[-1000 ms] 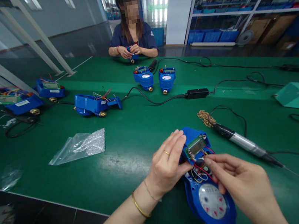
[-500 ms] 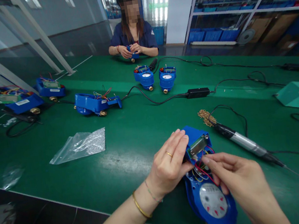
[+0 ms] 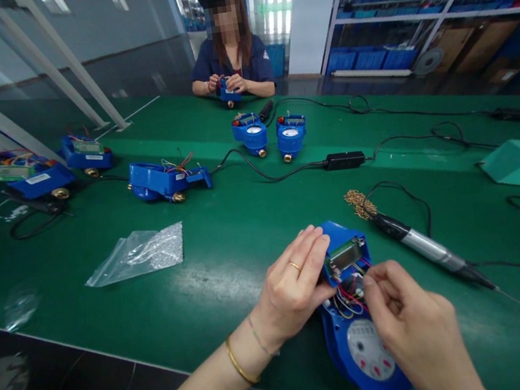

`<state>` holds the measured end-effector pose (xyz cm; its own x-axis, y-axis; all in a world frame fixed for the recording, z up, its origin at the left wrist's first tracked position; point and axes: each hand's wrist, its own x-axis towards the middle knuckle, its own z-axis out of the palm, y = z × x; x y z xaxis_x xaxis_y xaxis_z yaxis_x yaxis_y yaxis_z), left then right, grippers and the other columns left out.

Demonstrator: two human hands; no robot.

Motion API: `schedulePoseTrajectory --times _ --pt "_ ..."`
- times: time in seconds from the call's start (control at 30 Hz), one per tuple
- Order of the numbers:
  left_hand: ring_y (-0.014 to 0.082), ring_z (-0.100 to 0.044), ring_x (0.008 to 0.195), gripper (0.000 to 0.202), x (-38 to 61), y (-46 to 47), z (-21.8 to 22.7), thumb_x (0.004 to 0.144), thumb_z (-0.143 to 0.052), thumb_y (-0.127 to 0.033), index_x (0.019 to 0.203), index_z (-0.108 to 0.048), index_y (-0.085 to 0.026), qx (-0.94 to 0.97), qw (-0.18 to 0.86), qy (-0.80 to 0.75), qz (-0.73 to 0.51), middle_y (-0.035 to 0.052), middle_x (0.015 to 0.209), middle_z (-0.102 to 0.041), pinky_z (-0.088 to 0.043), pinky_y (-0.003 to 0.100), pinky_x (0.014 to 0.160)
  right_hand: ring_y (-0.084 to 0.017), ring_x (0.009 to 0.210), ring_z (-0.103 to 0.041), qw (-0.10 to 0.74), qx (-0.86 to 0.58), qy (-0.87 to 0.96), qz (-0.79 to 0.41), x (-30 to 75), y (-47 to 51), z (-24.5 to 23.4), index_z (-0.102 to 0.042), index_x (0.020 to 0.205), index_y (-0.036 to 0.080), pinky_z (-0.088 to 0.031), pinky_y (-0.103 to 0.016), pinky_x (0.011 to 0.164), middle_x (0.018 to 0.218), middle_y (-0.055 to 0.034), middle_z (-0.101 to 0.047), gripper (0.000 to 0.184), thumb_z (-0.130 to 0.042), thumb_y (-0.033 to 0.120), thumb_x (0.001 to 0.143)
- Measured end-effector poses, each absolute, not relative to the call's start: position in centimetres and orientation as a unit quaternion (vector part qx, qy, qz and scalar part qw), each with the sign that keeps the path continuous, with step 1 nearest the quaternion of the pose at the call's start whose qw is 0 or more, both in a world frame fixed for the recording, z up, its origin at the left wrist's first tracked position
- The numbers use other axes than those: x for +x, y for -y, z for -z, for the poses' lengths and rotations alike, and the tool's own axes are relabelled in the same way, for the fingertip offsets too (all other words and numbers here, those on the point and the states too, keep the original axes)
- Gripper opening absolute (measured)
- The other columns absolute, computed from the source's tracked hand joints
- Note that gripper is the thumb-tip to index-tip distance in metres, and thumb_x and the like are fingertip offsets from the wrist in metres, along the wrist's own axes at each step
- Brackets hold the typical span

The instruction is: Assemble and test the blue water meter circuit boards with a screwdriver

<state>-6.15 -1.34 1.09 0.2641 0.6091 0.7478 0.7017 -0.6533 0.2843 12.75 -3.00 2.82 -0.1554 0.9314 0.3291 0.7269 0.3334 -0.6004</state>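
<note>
A blue water meter point(image 3: 335, 346) lies on the green bench in front of me, its round dial facing up. Its blue housing lid point(image 3: 341, 230) is tipped up at the far end, showing a circuit board with a small display point(image 3: 345, 258). My left hand point(image 3: 295, 281) grips the left side of this lid, fingers over its top and thumb below. Thin coloured wires point(image 3: 346, 299) run between lid and meter body. My right hand point(image 3: 412, 315) is closed in a pinch at the right end of these wires; its fingertips partly hide what they hold. It also covers the dial's right edge.
Right of the meter lie an electric screwdriver point(image 3: 427, 248) and a pile of brass screws point(image 3: 359, 203). A plastic bag point(image 3: 151, 250) of small silvery parts lies left. Other blue meters point(image 3: 160, 178) and black cables stand beyond. Across the bench, a person point(image 3: 233, 62) handles another meter.
My right hand has shifted slightly up and right along the wires, its fingers curling tighter. My left hand still holds the lid. The person opposite has moved their hands a little on their meter.
</note>
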Motion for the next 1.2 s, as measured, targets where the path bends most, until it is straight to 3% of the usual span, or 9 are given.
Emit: schedulePoseTrajectory --times 0.23,0.43,0.7,0.83,0.97,1.03,1.2 --pt "0.0253 -0.059 0.13 0.056 -6.5 1.2 -0.8 0.09 -0.07 -0.026 0.139 -0.048 -0.01 -0.782 0.011 0.419 0.46 0.0176 0.132 -0.065 -0.055 0.041 0.108 -0.009 0.039 -0.052 0.31 -0.509 0.802 0.033 13.4 2.9 -2.7 -0.061 0.086 0.021 -0.035 -0.023 0.043 0.054 0.0056 -0.054 0.018 -0.052 0.031 0.098" --pt "0.025 -0.063 0.124 0.06 -6.7 0.8 -0.5 0.084 -0.075 -0.024 0.138 -0.051 -0.014 -0.761 -0.029 0.431 0.484 0.0153 0.13 -0.067 -0.056 0.042 0.107 -0.006 0.037 -0.042 0.352 -0.487 0.797 -0.052 13.9 2.3 -3.0 -0.068 0.087 0.019 -0.037 -0.019 0.043 0.05 0.0081 -0.043 0.019 -0.056 0.03 0.096" --pt "0.0253 -0.063 0.124 0.059 -6.5 0.7 -0.6 0.085 -0.075 -0.026 0.138 -0.051 -0.013 -0.762 -0.027 0.432 0.481 0.0153 0.129 -0.067 -0.056 0.042 0.107 -0.006 0.037 -0.04 0.38 -0.528 0.757 -0.055 12.9 2.6 -3.0 -0.069 0.085 0.018 -0.035 -0.02 0.043 0.049 0.0081 -0.042 0.02 -0.06 0.033 0.092" --pt "0.0258 -0.063 0.124 0.059 -6.4 0.7 -0.5 0.084 -0.075 -0.023 0.137 -0.051 -0.014 -0.762 -0.016 0.43 0.485 0.0151 0.13 -0.067 -0.057 0.043 0.106 -0.007 0.037 -0.039 0.392 -0.564 0.7 -0.198 12.9 2.5 -2.7 -0.071 0.08 0.017 -0.033 -0.02 0.04 0.046 0.0065 -0.043 0.025 -0.063 0.04 0.087" --pt "0.0256 -0.063 0.125 0.057 -6.4 0.7 -0.5 0.086 -0.074 -0.024 0.137 -0.051 -0.012 -0.763 -0.009 0.427 0.484 0.0157 0.129 -0.068 -0.057 0.043 0.106 -0.015 0.052 -0.06 0.365 -0.582 0.542 -0.483 13.5 1.9 -2.1 -0.076 0.087 0.016 -0.046 -0.023 0.047 0.059 -0.0025 -0.062 0.04 -0.072 0.054 0.077" --pt "0.0255 -0.062 0.126 0.056 -6.4 0.7 -0.5 0.087 -0.073 -0.024 0.137 -0.051 -0.012 -0.767 -0.001 0.428 0.479 0.0157 0.13 -0.067 -0.056 0.042 0.106 -0.017 0.054 -0.061 0.355 -0.57 0.47 -0.573 13.4 1.7 -2.3 -0.076 0.089 0.014 -0.048 -0.024 0.048 0.062 -0.0051 -0.065 0.047 -0.077 0.057 0.07" --pt "0.0256 -0.059 0.129 0.054 -6.3 0.7 -0.8 0.09 -0.069 -0.024 0.137 -0.05 -0.008 -0.779 0.032 0.417 0.468 0.0176 0.13 -0.067 -0.056 0.041 0.107 -0.003 0.034 -0.024 0.339 -0.588 0.383 -0.626 12.4 1.6 -3.9 -0.074 0.088 0.011 -0.018 -0.016 0.035 0.039 0.0069 -0.038 0.052 -0.078 0.059 0.069"
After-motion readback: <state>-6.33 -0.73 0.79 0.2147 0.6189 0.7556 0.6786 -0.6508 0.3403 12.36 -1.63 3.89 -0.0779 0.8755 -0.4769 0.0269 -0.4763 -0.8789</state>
